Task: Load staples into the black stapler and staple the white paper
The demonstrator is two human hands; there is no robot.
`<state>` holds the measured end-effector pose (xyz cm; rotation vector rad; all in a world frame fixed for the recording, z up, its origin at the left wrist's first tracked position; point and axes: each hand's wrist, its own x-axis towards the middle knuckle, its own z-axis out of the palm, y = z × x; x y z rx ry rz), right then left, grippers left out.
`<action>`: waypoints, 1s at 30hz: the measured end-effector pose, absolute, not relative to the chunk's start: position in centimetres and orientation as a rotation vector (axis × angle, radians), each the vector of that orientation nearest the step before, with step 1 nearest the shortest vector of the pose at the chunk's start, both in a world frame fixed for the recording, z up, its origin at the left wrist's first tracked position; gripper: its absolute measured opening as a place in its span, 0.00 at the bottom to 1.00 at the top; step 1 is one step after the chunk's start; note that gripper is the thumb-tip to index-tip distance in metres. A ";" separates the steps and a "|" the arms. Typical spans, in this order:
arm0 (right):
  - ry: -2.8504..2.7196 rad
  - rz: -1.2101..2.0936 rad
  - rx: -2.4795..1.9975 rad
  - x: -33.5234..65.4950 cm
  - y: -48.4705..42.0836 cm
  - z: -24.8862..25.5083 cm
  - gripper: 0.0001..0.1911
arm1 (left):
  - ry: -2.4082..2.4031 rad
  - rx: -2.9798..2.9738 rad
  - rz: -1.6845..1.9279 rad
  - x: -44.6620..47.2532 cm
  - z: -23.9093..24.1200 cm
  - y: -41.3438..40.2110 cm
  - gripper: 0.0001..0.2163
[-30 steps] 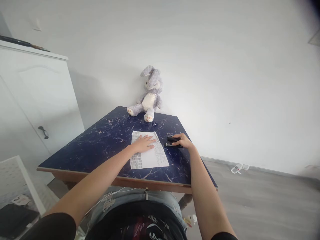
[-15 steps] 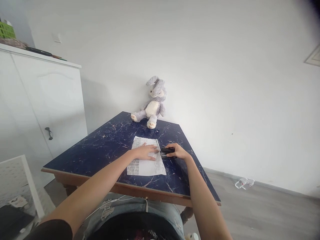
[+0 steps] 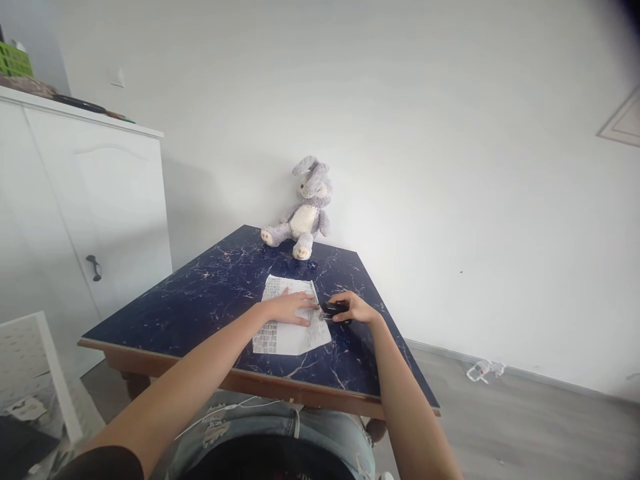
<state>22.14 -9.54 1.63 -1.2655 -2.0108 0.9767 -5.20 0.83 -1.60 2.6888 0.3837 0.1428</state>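
Note:
White printed sheets of paper (image 3: 287, 341) lie on the dark blue marble-patterned table (image 3: 200, 300). My left hand (image 3: 293, 309) rests flat on the paper with its fingers spread toward the right edge. In my right hand (image 3: 353, 309) is a black stapler (image 3: 334, 309), gripped with the thumb below and the fingers above. The stapler's front end meets the right edge of the paper; whether the paper is between its jaws I cannot tell. Part of the stapler is hidden by my fingers.
A grey plush rabbit (image 3: 306, 213) sits at the table's far edge against the wall. To the left stands a white cabinet (image 3: 120, 200). A white-framed item (image 3: 60, 380) is at the lower left. Crumpled clear plastic (image 3: 485, 371) lies on the floor at right.
The stapler's front has moved slightly left against the paper's edge, and the paper's right side now bends a little. My left hand stays flat on the sheets. The view has shifted slightly.

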 end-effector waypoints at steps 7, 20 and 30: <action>-1.956 0.814 -1.393 23.1 -9.6 2.0 0.17 | 0.301 2.674 0.106 -5.4 -1.4 0.8 0.37; -1.977 0.975 -1.355 23.0 -10.5 3.3 0.18 | 0.232 2.622 0.190 -5.5 -0.6 0.0 0.31; -2.180 1.178 -1.253 22.6 -11.2 4.1 0.19 | 0.275 2.611 0.248 -5.1 -1.5 0.3 0.25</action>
